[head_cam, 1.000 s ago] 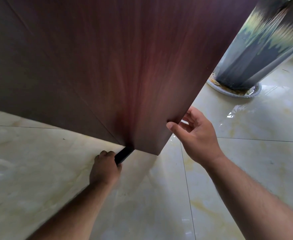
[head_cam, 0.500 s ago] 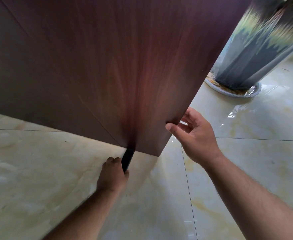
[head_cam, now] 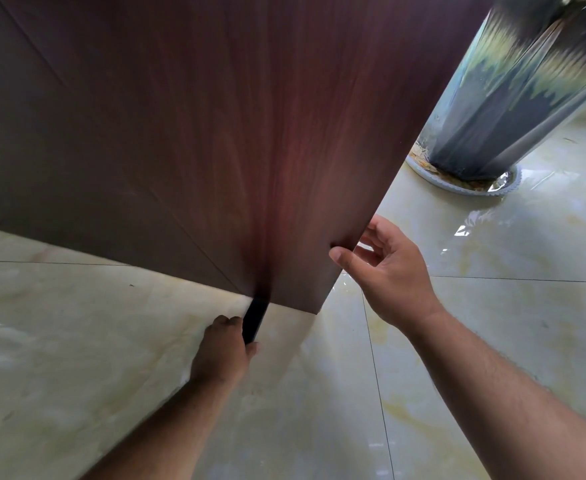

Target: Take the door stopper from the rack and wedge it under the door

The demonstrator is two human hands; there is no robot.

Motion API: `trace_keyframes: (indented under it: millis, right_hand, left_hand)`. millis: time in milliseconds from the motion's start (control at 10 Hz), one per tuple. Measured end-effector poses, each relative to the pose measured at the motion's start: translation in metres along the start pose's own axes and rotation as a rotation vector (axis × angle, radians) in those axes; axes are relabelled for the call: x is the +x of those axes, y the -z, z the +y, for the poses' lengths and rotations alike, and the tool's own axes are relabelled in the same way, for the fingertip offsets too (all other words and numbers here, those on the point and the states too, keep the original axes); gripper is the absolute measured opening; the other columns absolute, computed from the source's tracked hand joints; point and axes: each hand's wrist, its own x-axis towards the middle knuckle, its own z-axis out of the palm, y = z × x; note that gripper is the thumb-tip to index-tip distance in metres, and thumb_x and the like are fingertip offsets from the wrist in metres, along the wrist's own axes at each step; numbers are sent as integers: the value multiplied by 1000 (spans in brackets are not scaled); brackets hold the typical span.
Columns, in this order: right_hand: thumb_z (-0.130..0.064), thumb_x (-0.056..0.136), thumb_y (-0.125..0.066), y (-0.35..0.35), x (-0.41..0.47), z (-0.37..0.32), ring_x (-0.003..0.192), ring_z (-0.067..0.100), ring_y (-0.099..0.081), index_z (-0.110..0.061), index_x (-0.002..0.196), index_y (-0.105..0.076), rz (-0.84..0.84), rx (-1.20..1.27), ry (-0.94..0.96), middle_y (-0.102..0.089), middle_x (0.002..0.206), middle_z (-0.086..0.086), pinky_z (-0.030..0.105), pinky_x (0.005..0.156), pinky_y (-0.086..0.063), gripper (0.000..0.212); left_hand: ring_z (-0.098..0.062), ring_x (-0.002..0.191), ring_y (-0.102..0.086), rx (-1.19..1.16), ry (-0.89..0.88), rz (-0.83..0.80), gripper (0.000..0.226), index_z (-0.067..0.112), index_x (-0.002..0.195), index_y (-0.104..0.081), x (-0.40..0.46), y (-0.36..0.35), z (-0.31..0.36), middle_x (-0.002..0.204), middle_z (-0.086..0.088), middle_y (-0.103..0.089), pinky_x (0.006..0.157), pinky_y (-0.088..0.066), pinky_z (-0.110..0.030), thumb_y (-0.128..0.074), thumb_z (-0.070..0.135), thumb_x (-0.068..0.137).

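Observation:
A dark reddish-brown wooden door (head_cam: 236,140) fills the upper half of the view, its bottom corner just above the floor. The black door stopper (head_cam: 254,318) lies on the floor with its far end under the door's bottom edge, near the corner. My left hand (head_cam: 224,348) is closed around the stopper's near end, low on the floor. My right hand (head_cam: 390,271) grips the door's vertical edge just above the corner, thumb on the near face and fingers curled behind.
Glossy cream marble tiles (head_cam: 319,410) with thin dark joints cover the floor. A large dark blue-green planter (head_cam: 513,98) stands on a white saucer at the back right, close to the door's edge.
My left hand has shifted right and turned the stopper so that it points straighter under the door, closer to the corner. My right hand stays on the door edge.

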Motion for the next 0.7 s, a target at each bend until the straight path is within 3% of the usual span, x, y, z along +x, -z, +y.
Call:
trace_keyframes:
  millis: [100,200,400,500,600,700]
  right_hand:
    - [-9,91,-82,0,0,0,112,5,-76,-40,120,-66,0,1,1,-79,115,-17,21,100,-59,45]
    - [-9,90,-83,1,0,3,113,11,-76,-30,126,-69,-2,4,-8,-80,118,-10,33,104,-61,44]
    - [-12,87,-86,4,2,8,120,16,-74,-20,136,-68,-12,-1,-19,-79,125,-5,44,110,-57,53]
    - [-15,87,-87,8,1,5,125,12,-71,-20,142,-65,-29,-26,-11,-76,132,-6,39,114,-54,60]
    - [-20,87,-87,13,-3,-3,130,6,-67,-20,149,-59,-12,-55,-13,-72,138,-6,31,114,-53,68]
    - [-23,87,-86,21,-12,-17,126,4,-67,-22,148,-59,65,-93,67,-71,136,-6,24,107,-55,66]
  left_hand:
    - [-25,96,-60,4,3,-4,41,12,109,-63,0,1,1,104,-8,-59,78,-55,-37,-71,42,83]
    - [-24,100,-59,30,4,4,44,12,111,-62,0,3,2,106,-7,-60,78,-53,-36,-70,45,83]
    - [-23,107,-59,48,-53,-8,56,22,124,-56,-1,16,1,116,-2,-62,82,-54,-38,-67,54,78]
    - [-23,120,-55,-79,-113,57,56,21,133,-54,2,38,4,127,-1,-61,96,-51,-41,-67,43,83]
    - [-15,121,-58,-189,-166,126,51,23,133,-57,1,60,9,129,1,-62,100,-51,-37,-67,36,86]
    - [-3,105,-61,-330,-268,248,40,24,127,-61,-5,97,27,119,8,-63,91,-53,-30,-68,27,88]
